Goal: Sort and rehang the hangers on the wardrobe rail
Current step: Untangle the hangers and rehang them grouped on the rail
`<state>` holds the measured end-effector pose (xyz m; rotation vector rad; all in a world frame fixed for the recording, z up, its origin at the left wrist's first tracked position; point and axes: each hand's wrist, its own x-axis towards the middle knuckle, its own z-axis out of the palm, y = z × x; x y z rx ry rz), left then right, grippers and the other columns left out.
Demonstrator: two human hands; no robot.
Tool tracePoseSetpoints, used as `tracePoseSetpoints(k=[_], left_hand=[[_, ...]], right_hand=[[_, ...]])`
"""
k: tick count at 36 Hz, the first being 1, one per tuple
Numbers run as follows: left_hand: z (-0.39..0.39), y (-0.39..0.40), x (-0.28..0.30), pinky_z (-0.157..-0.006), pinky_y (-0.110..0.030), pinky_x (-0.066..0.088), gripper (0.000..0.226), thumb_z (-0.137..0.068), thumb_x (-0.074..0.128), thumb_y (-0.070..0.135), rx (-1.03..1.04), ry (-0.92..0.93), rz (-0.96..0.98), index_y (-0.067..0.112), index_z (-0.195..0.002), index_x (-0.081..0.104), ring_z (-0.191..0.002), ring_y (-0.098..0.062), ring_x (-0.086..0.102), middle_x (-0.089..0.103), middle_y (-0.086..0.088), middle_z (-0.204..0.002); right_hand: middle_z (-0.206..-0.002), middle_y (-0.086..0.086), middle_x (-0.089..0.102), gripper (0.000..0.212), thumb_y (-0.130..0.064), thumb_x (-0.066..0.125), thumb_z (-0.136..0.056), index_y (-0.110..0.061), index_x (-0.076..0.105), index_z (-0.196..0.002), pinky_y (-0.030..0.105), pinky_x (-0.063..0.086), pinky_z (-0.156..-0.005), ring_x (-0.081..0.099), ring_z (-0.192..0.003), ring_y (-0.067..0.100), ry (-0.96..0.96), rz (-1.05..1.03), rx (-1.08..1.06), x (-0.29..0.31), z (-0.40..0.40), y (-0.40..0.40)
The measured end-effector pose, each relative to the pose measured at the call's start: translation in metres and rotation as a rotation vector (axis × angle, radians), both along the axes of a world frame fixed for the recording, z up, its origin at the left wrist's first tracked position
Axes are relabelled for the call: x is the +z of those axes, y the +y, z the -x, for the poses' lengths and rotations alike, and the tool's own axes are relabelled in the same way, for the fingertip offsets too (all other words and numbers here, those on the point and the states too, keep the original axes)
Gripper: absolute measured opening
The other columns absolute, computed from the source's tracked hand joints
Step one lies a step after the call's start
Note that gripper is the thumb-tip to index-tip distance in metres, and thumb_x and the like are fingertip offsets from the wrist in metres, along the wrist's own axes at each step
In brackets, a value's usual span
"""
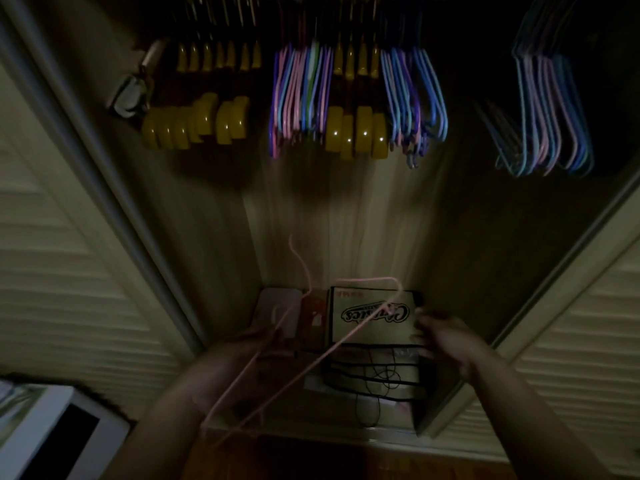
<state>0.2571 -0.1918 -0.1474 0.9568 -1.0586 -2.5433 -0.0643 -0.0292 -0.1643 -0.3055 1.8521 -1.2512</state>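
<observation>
Hanging in clusters along the top of the open wardrobe were yellow wooden hangers (pixel 204 123), a second yellow group (pixel 356 133), and bundles of thin pink, blue and purple wire hangers (pixel 298 98), (pixel 412 102), with a further bundle (pixel 550 116) well apart to the right. The rail itself was lost in darkness at the frame's upper edge.

Low in the view, the left hand (pixel 242 355) held a single pink wire hanger (pixel 332 351). Its hook pointed up and away toward the back wall; its long bars ran diagonally down across the left forearm toward the person. The fingers appeared curled about the hanger near its neck, though dim light and blur hid the exact grip. The hanger's far shoulder reached over toward the right hand (pixel 446 337) without clearly touching it.

The right hand was motion-blurred, held out just beside the hanger's bend and above a cardboard box (pixel 370 317) with a printed script logo. Whether its fingers were spread or curled could not be told.

On the wardrobe floor lay the box, a red item (pixel 313 313) beside it, a pale flat object (pixel 277 306), and black cords (pixel 374 372). Louvred doors (pixel 52 271) flanked the opening.
</observation>
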Motion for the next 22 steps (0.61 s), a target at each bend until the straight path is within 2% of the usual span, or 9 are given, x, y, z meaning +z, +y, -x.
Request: tracePoseSetpoints(k=[2, 5, 9, 10, 13, 16, 18, 19, 22], left_hand=[[0.017, 0.006, 0.003, -0.073, -0.039, 0.054, 0.029, -0.080, 0.067, 0.022, 0.042, -0.120, 0.015, 0.009, -0.104, 0.074, -0.086, -0.031, 0.067, 0.072, -0.016, -0.102], [0.054, 0.019, 0.004, -0.075, -0.039, 0.048, 0.017, -0.091, 0.060, 0.015, 0.076, -0.239, 0.112, 0.014, -0.083, 0.075, -0.083, -0.026, 0.062, 0.069, -0.009, -0.088], [0.098, 0.031, 0.002, -0.075, -0.043, 0.056, 0.009, -0.097, 0.057, 0.010, 0.119, -0.300, 0.236, 0.010, -0.092, 0.064, -0.082, -0.026, 0.064, 0.065, -0.011, -0.087], [0.106, 0.032, 0.001, -0.076, -0.041, 0.057, 0.011, -0.099, 0.055, 0.012, 0.121, -0.312, 0.261, 0.006, -0.093, 0.062, -0.079, -0.028, 0.063, 0.064, -0.013, -0.084], [0.123, 0.032, 0.001, -0.051, -0.025, 0.047, 0.024, -0.102, 0.052, 0.017, 0.163, -0.369, 0.408, -0.003, -0.089, 0.059, -0.059, -0.026, 0.057, 0.057, -0.018, -0.073], [0.134, 0.035, 0.008, -0.070, -0.048, 0.051, 0.026, -0.099, 0.058, 0.022, 0.280, -0.410, 0.519, -0.004, -0.098, 0.060, -0.076, -0.036, 0.060, 0.056, -0.025, -0.085], [0.140, 0.035, 0.008, -0.083, -0.063, 0.053, 0.028, -0.100, 0.056, 0.025, 0.273, -0.420, 0.544, -0.003, -0.101, 0.059, -0.084, -0.044, 0.063, 0.056, -0.029, -0.089], [0.142, 0.038, 0.008, -0.082, -0.062, 0.055, 0.026, -0.100, 0.056, 0.026, 0.273, -0.408, 0.523, 0.001, -0.101, 0.060, -0.083, -0.041, 0.066, 0.059, -0.027, -0.089], [0.151, 0.044, 0.004, -0.057, -0.033, 0.056, 0.019, -0.100, 0.058, 0.029, 0.274, -0.282, 0.382, 0.011, -0.096, 0.061, -0.065, -0.016, 0.069, 0.063, -0.010, -0.081]], right_hand=[[-0.117, 0.003, 0.064, 0.012, -0.023, 0.053, -0.102, -0.026, 0.064, -0.107, 0.043, 0.059, -0.086, 0.067, -0.100, 0.024, 0.006, -0.027, 0.069, 0.001, -0.013, -0.005], [-0.121, 0.002, 0.067, 0.019, -0.030, 0.062, -0.097, -0.028, 0.063, -0.115, 0.039, 0.060, -0.081, 0.071, -0.101, 0.023, -0.110, 0.021, 0.216, 0.010, -0.038, -0.012], [-0.117, -0.003, 0.072, 0.030, -0.045, 0.069, -0.087, -0.035, 0.065, -0.116, 0.038, 0.060, -0.081, 0.069, -0.107, 0.019, -0.224, 0.098, 0.485, 0.026, -0.074, -0.018], [-0.113, -0.005, 0.073, 0.025, -0.045, 0.066, -0.091, -0.037, 0.065, -0.114, 0.033, 0.060, -0.078, 0.070, -0.103, 0.015, -0.207, 0.114, 0.549, 0.028, -0.081, -0.018], [-0.093, -0.002, 0.074, 0.020, -0.043, 0.058, -0.096, -0.032, 0.066, -0.111, 0.024, 0.052, -0.064, 0.068, -0.079, 0.014, 0.026, 0.116, 0.603, 0.031, -0.098, -0.020], [-0.081, 0.006, 0.060, 0.025, -0.033, 0.051, -0.103, -0.015, 0.065, -0.112, 0.024, 0.040, -0.060, 0.054, -0.070, 0.017, 0.158, 0.123, 0.577, 0.024, -0.102, -0.019], [-0.088, 0.008, 0.066, 0.025, -0.033, 0.046, -0.105, -0.019, 0.066, -0.111, 0.030, 0.042, -0.071, 0.060, -0.080, 0.024, 0.171, 0.113, 0.533, 0.020, -0.101, -0.015], [-0.086, 0.005, 0.067, 0.025, -0.033, 0.044, -0.105, -0.022, 0.066, -0.109, 0.032, 0.042, -0.075, 0.060, -0.083, 0.024, 0.179, 0.104, 0.494, 0.019, -0.100, -0.012], [-0.073, -0.011, 0.070, 0.029, -0.028, 0.039, -0.107, -0.020, 0.067, -0.106, 0.018, 0.044, -0.068, 0.059, -0.073, 0.009, 0.185, 0.168, 0.388, 0.017, -0.096, -0.007]])
